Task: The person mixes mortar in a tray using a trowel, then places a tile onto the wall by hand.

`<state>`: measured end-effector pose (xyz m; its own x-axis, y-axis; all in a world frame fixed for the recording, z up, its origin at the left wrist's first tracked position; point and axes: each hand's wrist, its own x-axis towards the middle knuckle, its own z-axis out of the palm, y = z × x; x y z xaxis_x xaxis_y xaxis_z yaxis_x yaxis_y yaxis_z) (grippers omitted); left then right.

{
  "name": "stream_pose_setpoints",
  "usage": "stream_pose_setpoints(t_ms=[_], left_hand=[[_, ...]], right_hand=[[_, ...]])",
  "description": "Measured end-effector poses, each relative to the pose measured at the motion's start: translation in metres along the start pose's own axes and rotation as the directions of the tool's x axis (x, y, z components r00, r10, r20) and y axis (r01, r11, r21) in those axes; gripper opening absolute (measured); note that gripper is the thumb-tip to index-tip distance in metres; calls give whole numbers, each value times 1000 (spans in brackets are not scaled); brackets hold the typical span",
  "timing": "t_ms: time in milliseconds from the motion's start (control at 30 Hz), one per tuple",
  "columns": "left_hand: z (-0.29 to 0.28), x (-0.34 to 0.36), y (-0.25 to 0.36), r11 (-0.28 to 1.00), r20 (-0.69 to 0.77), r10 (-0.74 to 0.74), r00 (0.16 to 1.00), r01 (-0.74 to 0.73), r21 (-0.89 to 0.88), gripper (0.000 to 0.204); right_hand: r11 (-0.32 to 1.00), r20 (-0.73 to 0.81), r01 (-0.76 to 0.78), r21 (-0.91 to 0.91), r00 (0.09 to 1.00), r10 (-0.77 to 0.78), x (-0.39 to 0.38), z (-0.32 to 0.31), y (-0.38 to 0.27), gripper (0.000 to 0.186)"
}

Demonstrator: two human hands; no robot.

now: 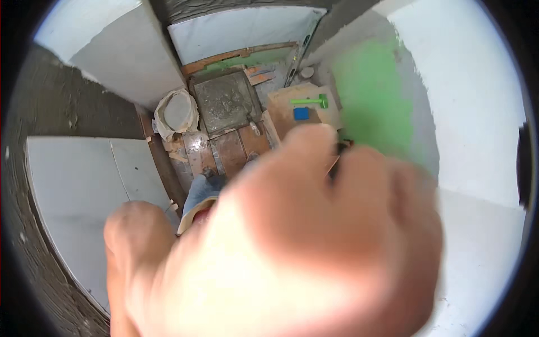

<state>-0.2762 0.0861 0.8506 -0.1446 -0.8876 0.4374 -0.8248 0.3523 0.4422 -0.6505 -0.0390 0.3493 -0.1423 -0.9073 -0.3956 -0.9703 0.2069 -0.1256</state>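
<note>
A very large, blurred hand close to the camera, apparently my right hand point(314, 236), fills the lower middle and right, its fingers bent; whether it holds anything cannot be made out. At the lower left, what looks like my left hand point(137, 230) is partly behind it, blurred, its fingers unclear. Below, my jeans-clad leg point(197, 194) shows over a wooden plank floor point(227, 154). Beyond stand a square slab or tray of wet grey mortar point(224, 101) and a round bucket with a whitish, crusted rim point(167, 112).
A green mallet point(309, 101) and blue block point(301, 114) rest on a board point(281, 98) at back right. A spirit level point(297, 56) leans beside a white panel point(236, 31). Green-and-white walls point(373, 95) stand right; white panels point(67, 196) and grey mortared wall line the left.
</note>
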Motion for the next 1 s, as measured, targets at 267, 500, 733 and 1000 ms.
stream_pose_setpoints(t_ms=[267, 500, 733, 1000], left_hand=[[10, -38, 8, 987, -356, 7, 934, -64, -149, 6], [255, -200, -164, 518, -200, -786, 584, 446, -730, 43], [379, -180, -117, -566, 571, -818, 73, 84, -820, 35], [369, -150, -70, -368, 376, -911, 170, -747, -554, 80]], right_hand=[[876, 89, 439, -203, 899, -430, -9, -127, -71, 41], [542, 193, 813, -212, 579, -792, -7, -188, -211, 35], [-203, 398, 964, -170, -121, -909, -57, -246, -269, 23], [-861, 419, 504, 62, -796, -436, -147, -317, -312, 8]])
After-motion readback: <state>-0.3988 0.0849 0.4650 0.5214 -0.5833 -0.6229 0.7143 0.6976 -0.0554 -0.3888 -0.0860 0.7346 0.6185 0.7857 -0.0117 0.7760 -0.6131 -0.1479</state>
